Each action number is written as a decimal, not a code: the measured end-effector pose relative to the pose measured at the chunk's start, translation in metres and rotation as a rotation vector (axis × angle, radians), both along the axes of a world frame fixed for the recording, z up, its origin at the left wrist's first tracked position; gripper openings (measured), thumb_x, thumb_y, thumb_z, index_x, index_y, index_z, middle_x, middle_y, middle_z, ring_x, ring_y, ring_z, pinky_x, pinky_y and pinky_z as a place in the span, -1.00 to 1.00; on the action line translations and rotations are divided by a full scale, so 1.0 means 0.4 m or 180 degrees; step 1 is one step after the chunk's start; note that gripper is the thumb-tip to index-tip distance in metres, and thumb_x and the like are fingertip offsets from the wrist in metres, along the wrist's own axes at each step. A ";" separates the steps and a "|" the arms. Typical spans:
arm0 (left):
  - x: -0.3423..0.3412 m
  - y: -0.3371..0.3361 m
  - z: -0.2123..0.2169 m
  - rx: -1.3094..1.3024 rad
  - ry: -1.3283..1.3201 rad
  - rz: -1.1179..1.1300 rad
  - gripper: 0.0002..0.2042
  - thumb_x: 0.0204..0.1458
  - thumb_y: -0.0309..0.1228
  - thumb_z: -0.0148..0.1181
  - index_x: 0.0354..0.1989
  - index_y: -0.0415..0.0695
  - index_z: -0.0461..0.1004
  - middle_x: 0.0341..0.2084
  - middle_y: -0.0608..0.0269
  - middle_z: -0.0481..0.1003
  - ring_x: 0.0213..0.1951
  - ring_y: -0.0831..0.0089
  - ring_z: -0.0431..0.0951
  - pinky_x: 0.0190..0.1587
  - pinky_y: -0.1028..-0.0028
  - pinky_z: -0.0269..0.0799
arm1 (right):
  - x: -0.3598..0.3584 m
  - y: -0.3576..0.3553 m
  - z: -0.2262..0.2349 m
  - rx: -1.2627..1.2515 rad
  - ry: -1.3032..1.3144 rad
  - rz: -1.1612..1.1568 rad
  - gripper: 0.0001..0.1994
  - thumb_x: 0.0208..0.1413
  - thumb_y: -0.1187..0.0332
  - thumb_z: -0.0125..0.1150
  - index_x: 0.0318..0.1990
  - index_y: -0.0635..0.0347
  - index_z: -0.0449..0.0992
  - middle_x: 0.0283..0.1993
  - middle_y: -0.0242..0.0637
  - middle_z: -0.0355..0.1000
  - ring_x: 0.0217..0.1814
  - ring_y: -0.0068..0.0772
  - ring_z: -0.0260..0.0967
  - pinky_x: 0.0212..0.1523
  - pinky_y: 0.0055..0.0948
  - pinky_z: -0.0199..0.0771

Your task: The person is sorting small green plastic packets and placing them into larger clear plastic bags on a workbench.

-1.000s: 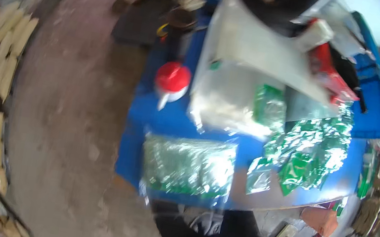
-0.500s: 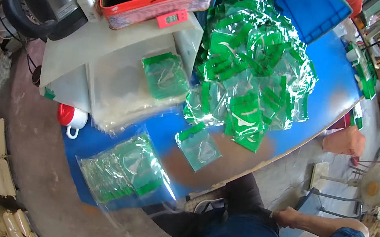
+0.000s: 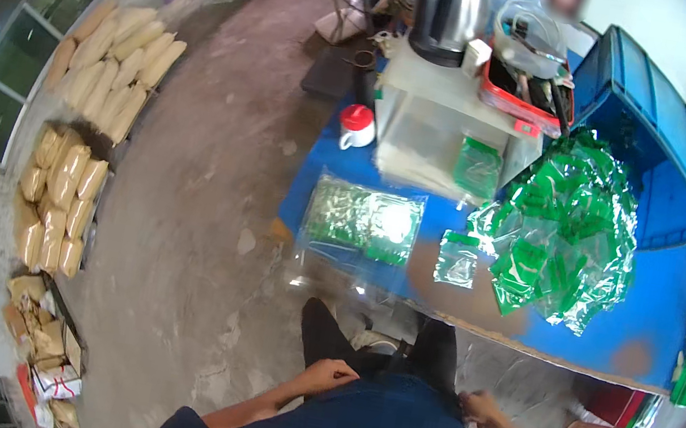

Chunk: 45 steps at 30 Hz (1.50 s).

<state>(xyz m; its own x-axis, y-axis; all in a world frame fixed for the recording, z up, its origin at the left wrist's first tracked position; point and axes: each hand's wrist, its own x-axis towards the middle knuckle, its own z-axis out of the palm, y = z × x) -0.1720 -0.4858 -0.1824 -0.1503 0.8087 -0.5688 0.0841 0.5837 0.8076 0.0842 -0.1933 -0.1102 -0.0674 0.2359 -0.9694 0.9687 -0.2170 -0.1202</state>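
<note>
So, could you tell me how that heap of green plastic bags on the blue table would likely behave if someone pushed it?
The heap of green plastic bags looks loose and crinkled, so it would probably slump and spread rather than slide as one. The shiny film suggests the bags are light and slippery. A few might spill towards the table edge.

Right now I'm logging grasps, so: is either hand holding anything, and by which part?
Nothing is held. The left hand and right hand rest at the person's waist, away from the green bags on the blue table.

Dark blue short-sleeved shirt, small pale marking on front; black trousers; forearms bare
</note>
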 end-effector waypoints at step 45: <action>0.098 0.342 -0.056 0.2085 0.1020 -0.0024 -0.74 -0.16 -0.63 0.34 -0.22 -0.23 0.56 -0.28 0.22 0.54 -0.15 0.43 0.54 -0.02 0.43 0.44 | 0.154 0.133 -0.122 0.2302 0.3938 -0.0194 -0.80 0.17 0.33 0.31 -0.18 0.29 0.52 -0.32 -0.44 0.44 -0.27 -0.70 0.33 -0.24 -0.59 0.38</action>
